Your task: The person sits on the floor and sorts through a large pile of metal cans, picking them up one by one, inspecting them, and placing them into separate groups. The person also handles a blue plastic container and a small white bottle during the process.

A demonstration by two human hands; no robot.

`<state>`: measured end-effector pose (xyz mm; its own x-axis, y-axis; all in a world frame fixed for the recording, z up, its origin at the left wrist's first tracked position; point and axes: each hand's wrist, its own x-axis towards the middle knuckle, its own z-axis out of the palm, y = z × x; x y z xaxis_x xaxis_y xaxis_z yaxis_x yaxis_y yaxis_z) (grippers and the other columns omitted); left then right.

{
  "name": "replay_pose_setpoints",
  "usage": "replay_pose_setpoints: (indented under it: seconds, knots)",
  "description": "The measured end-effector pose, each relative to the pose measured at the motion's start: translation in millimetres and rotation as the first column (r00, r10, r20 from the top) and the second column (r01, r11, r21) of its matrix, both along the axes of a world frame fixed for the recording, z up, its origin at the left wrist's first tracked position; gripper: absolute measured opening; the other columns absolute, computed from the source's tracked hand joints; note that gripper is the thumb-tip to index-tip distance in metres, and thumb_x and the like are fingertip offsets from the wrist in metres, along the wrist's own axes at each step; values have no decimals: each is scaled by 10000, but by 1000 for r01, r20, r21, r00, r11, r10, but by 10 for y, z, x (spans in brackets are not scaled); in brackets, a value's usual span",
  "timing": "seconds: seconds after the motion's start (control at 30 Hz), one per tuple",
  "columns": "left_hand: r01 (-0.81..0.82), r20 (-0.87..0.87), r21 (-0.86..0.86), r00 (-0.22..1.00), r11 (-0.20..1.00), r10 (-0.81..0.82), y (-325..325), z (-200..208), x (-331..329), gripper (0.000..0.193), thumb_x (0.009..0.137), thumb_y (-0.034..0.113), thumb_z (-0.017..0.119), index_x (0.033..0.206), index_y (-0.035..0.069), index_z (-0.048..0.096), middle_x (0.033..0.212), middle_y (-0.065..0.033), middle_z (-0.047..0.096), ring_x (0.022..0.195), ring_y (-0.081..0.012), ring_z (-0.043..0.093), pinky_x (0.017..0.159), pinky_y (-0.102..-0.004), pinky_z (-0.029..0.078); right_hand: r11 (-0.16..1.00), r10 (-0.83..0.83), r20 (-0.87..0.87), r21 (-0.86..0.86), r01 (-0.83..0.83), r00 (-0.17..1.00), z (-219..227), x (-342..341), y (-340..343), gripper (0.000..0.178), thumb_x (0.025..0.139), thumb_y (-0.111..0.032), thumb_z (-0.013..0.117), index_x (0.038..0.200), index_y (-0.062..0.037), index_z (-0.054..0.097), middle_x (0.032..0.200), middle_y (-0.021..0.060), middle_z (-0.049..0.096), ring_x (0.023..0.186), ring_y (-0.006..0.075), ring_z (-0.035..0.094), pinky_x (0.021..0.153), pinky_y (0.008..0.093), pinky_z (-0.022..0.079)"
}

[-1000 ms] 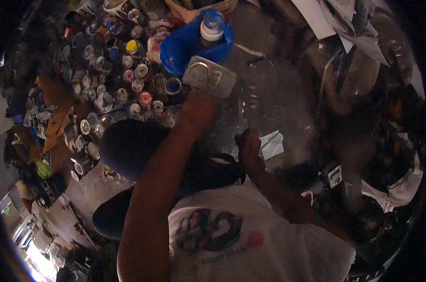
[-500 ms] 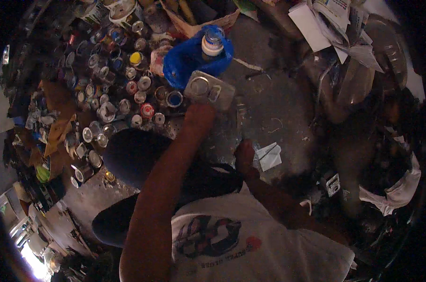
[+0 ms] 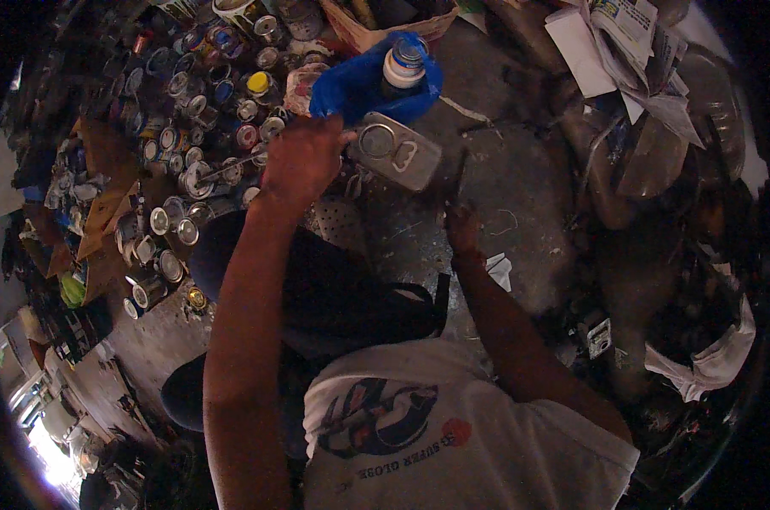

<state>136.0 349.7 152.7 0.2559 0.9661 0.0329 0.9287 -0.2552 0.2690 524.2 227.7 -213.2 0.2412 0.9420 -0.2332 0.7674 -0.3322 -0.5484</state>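
The right hand (image 3: pixel 463 228) rests on the grey floor (image 3: pixel 521 183), its grip impossible to tell. Farther out, the left hand (image 3: pixel 304 157) grasps a rectangular metal can (image 3: pixel 395 151), long axis slanting right and nearer, just before a blue bag (image 3: pixel 359 85).

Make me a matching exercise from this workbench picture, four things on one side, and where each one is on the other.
Things:
1. left hand
2. right hand
3. blue plastic bag
4. small paint tins

Places:
A. under a white-capped bottle
B. massed at the left of the bench
C. at the rectangular metal can
D. low on the grey bench top

Pairs: 1-C, 2-D, 3-A, 4-B
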Motion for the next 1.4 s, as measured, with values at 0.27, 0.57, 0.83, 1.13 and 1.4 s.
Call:
replay_pose_setpoints:
  seconds: [0.27, 0.57, 0.83, 1.13, 1.4]
  knots:
    - [281, 78, -153, 959, 947, -272, -288, -668, 729, 184, 868, 159, 659, 1015, 116, 759, 849, -159, 749, 901, -344, 760, 742, -492, 597, 982, 148, 26, -124, -144, 989, -116, -172, 124, 633, 950, -411, 708, 1446, -52, 548, 1335, 265, 637, 1247, 458, 614, 1042, 506, 505]
    - [164, -142, -314, 966, 935, -217, -260, -833, 899, 198, 915, 134, 628, 1039, 147, 783, 1037, -105, 784, 978, -309, 760, 823, -457, 579, 934, 12, 88, -356, 20, 996, -598, -97, 173, 570, 974, -448, 640, 1373, -46, 590, 1314, 289, 643, 1194, 444, 648, 1008, 535, 514]
    - [187, -246, -348, 927, 919, -282, -283, -820, 903, 212, 918, 114, 618, 1055, 140, 776, 1049, -114, 783, 976, -305, 761, 824, -453, 601, 847, -512, -388, -378, 374, 767, 675, -246, 302, 410, 1045, -445, 574, 1207, -68, 583, 1007, 156, 626, 902, 338, 638, 785, 472, 524]
    - [206, -173, -356, 944, 912, -281, -389, -714, 945, 192, 898, 146, 630, 977, 128, 804, 1011, -133, 784, 951, -288, 775, 795, -436, 632, 993, -117, -554, -92, 79, 824, 2480, -428, -743, 397, 1132, -436, 417, 1049, -69, 545, 826, 76, 588, 657, 194, 544, 570, 394, 431]
    - [167, -285, -365, 917, 916, -281, -376, -762, 970, 199, 917, 162, 631, 1000, 126, 808, 995, -119, 787, 931, -280, 780, 817, -424, 630, 968, -63, -440, -245, -53, 896, 2501, -657, -938, 326, 1118, -361, 446, 1081, -51, 540, 814, 177, 560, 721, 297, 552, 673, 484, 447]
